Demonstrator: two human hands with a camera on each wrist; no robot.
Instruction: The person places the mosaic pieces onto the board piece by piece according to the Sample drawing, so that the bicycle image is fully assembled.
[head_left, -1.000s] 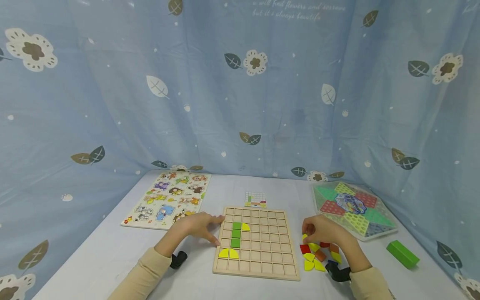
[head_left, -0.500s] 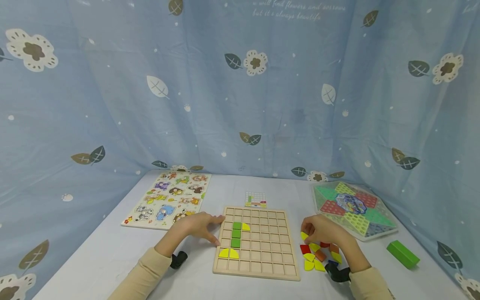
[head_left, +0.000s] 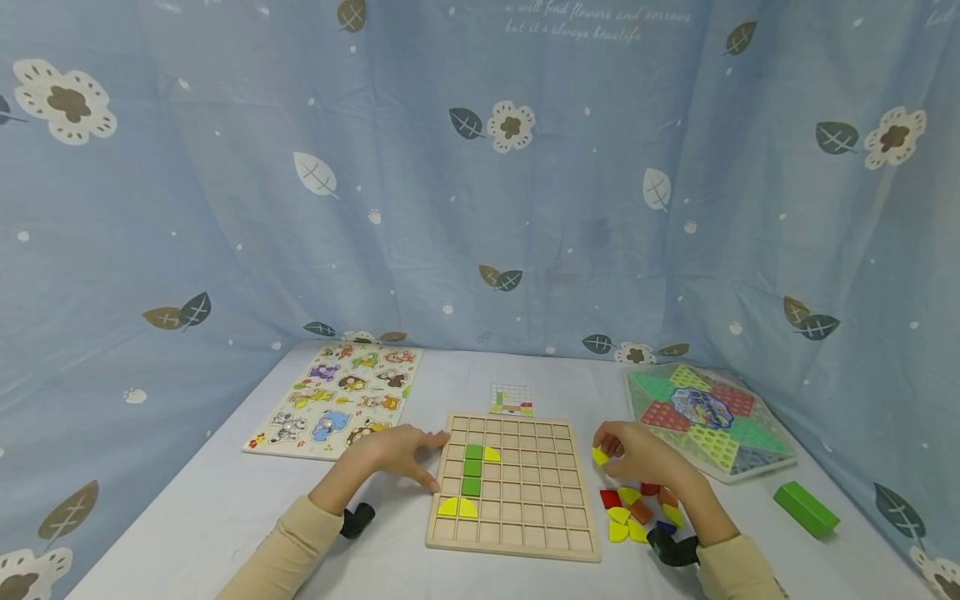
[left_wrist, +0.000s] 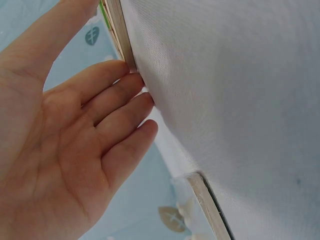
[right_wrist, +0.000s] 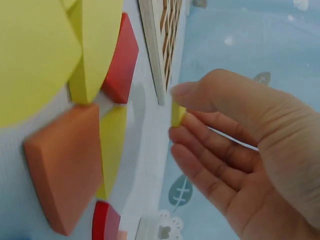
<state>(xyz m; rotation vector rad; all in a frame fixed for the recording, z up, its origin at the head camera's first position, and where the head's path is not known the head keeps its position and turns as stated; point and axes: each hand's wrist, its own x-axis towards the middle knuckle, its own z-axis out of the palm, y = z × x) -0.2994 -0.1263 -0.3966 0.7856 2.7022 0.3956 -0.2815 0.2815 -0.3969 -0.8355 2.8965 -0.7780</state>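
Note:
A wooden grid board [head_left: 525, 492] lies mid-table. Three green squares [head_left: 472, 468] stand in a column in its cells, with a yellow quarter-circle block [head_left: 491, 454] beside the top one and two more at lower left. My left hand [head_left: 405, 454] rests on the board's left edge, thumb and fingers spread; in the left wrist view the fingers [left_wrist: 120, 107] look almost straight. Right of the board, my right hand [head_left: 637, 454] pinches a yellow block [right_wrist: 177, 114] between thumb and fingers, raised off the table. Near it lie loose yellow, red and orange blocks [head_left: 640, 510].
Behind the board lies a small pattern card [head_left: 512, 398]. An animal puzzle board [head_left: 341, 396] is at back left. A clear-covered star game board [head_left: 708, 417] sits at back right, with a green box [head_left: 806, 508] in front of it. A blue curtain hangs behind.
The right hand has lifted a yellow block from the top of the pile and moved slightly left toward the board. The left hand has stayed in place.

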